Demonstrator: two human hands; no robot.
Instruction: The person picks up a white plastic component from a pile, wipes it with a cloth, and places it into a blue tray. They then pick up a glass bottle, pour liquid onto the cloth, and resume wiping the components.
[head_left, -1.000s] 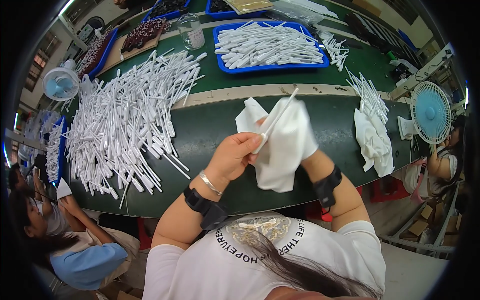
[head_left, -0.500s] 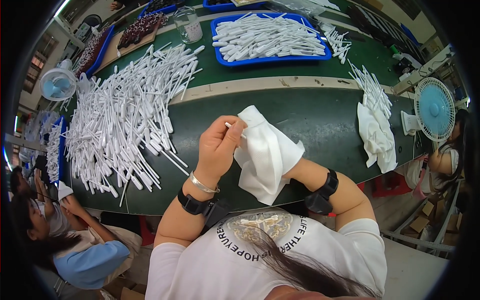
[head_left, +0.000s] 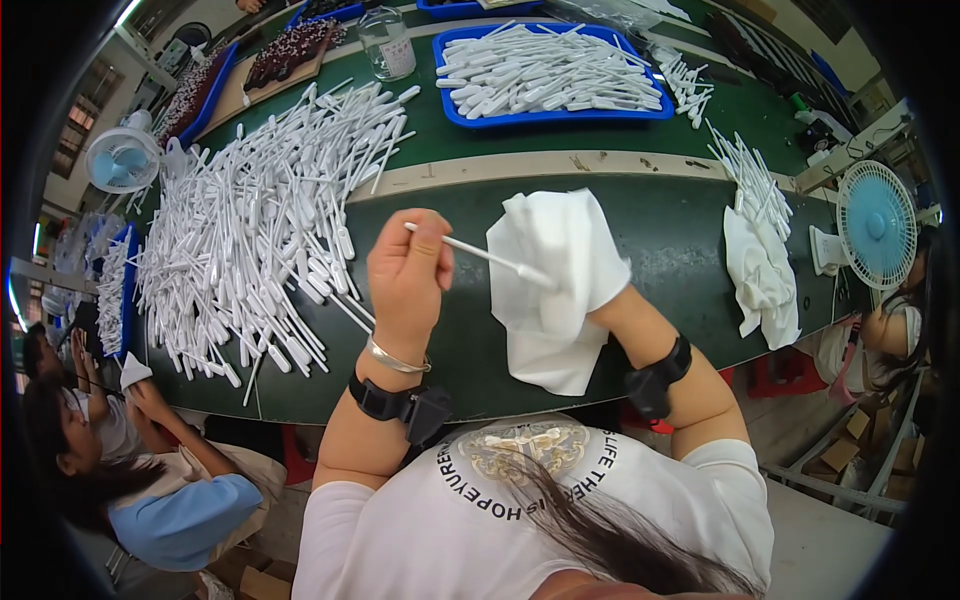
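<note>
Pinched between thumb and fingers, my left hand (head_left: 408,262) holds the thin end of a white plastic stick (head_left: 468,246). The stick slants down to the right, and its thicker end rests against a white cloth (head_left: 545,340). My right hand (head_left: 612,306) is inside the cloth, which drapes over it and hangs down; its fingers are hidden. To the left of my left hand lies a large loose pile of similar white sticks (head_left: 250,230). On the right, a smaller bunch of sticks (head_left: 750,178) lies against a second crumpled white cloth (head_left: 765,280).
A blue tray (head_left: 560,119) heaped with sticks stands at the back, with a glass jar (head_left: 388,45) beside it. Small fans stand at the left (head_left: 122,160) and right (head_left: 876,225). Other people sit at the left and right edges of the green table (head_left: 440,390).
My left hand has moved left and slightly up, so much more of the stick shows outside the cloth. My right hand and the cloth have shifted a little right.
</note>
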